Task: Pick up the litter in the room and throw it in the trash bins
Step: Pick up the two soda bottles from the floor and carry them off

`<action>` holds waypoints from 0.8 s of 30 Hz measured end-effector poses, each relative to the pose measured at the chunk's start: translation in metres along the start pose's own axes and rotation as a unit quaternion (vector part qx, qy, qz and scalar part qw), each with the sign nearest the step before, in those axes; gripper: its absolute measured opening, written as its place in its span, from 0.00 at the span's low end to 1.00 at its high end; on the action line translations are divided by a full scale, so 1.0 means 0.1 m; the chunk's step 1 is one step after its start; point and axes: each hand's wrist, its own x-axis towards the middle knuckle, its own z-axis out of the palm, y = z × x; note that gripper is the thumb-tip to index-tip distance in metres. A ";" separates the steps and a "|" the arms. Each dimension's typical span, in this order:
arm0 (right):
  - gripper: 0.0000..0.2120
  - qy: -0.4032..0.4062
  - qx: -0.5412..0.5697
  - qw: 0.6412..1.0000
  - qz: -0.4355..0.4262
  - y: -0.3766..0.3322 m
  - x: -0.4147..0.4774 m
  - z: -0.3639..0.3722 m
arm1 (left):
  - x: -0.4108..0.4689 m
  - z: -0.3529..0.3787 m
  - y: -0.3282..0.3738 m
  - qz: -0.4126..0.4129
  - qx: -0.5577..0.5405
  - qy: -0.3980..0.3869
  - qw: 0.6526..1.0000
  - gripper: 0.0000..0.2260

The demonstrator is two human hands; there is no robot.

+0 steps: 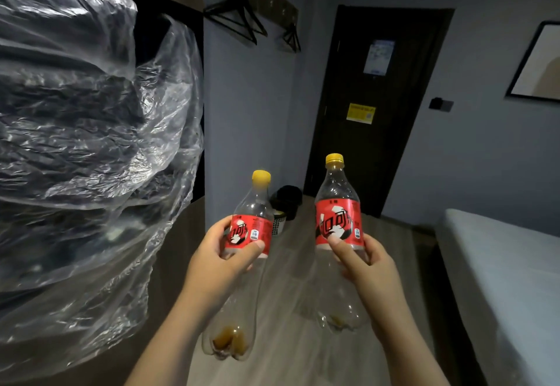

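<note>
- Clear plastic sheeting [75,143] fills the left foreground.
- Left hand [218,261] has its fingers clamped around a near-empty bottle [242,264] at its red label.
- Right hand [369,267] grips a second bottle [338,222], held upright.
- 2 trash bins [286,203] stand on the floor [291,340] beyond, beside a dark door [372,106].

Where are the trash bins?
In the head view, the trash bins sit on the floor at the far end of the room, against the wall just left of the dark door. They peek out behind the left-hand bottle.
</note>
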 end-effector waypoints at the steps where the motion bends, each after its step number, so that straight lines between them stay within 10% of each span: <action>1: 0.35 0.006 0.001 1.000 0.005 0.04 0.12 0.03 | 0.14 0.01 -0.07 -0.001 0.006 0.000 1.000 0.29; 24: 0.20 0.044 0.004 0.996 0.078 1.31 4.01 -0.13 | 3.81 1.76 -1.22 -0.042 0.073 -0.033 0.996 0.26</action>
